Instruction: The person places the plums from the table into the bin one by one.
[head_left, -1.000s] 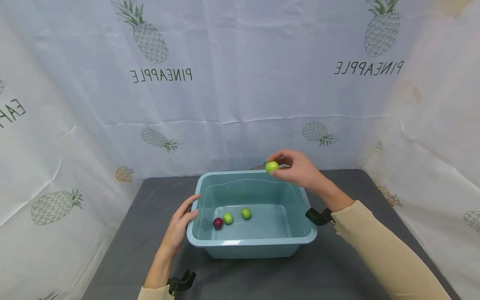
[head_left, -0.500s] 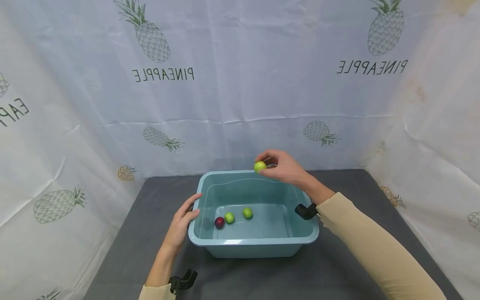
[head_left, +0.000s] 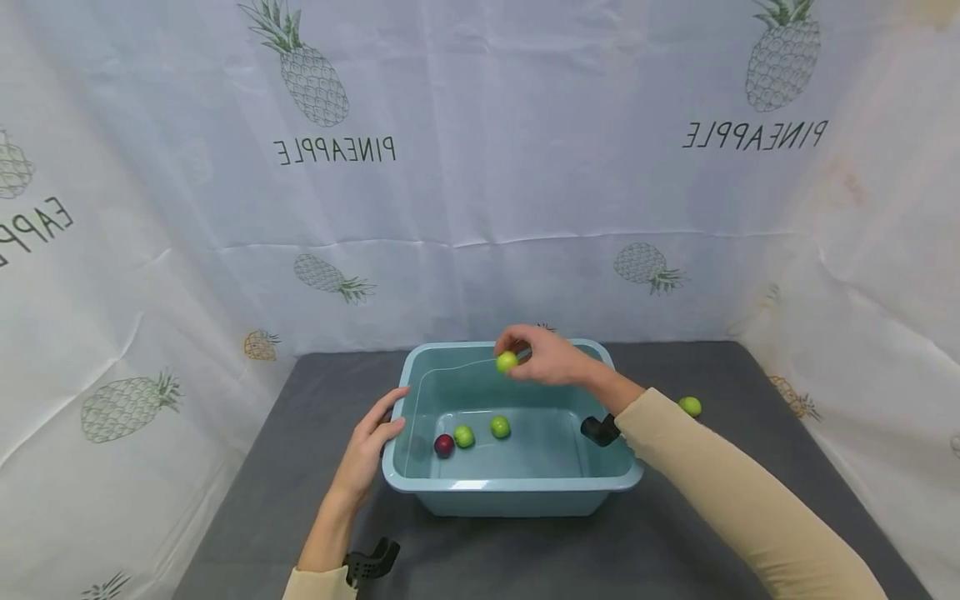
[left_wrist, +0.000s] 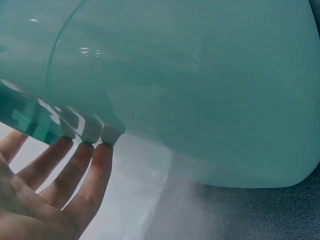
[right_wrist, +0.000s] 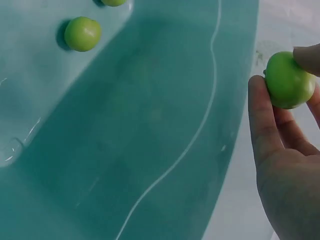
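Note:
Above the far part of a pale blue-green plastic basin (head_left: 517,484), my right hand (head_left: 551,357) pinches a small round green fruit (head_left: 507,362) between thumb and fingers. The right wrist view shows the thumb on top of this green fruit (right_wrist: 288,81). My left hand (head_left: 365,450) holds the basin's left rim; in the left wrist view its fingers (left_wrist: 95,180) touch the wall from outside. On the basin floor lie a dark red round fruit (head_left: 444,446), a green fruit (head_left: 463,436) beside it, and another green fruit (head_left: 500,427) slightly apart.
One more green fruit (head_left: 690,407) lies on the dark grey tabletop (head_left: 322,392), right of the basin and partly behind the right sleeve (head_left: 720,467). A white cloth (head_left: 480,167) with pineapple prints hangs behind and at both sides.
My right hand has moved left and then down with the green fruit, from the basin's far right corner to over its interior. The tabletop fruit has come into view. The left hand stays on the rim.

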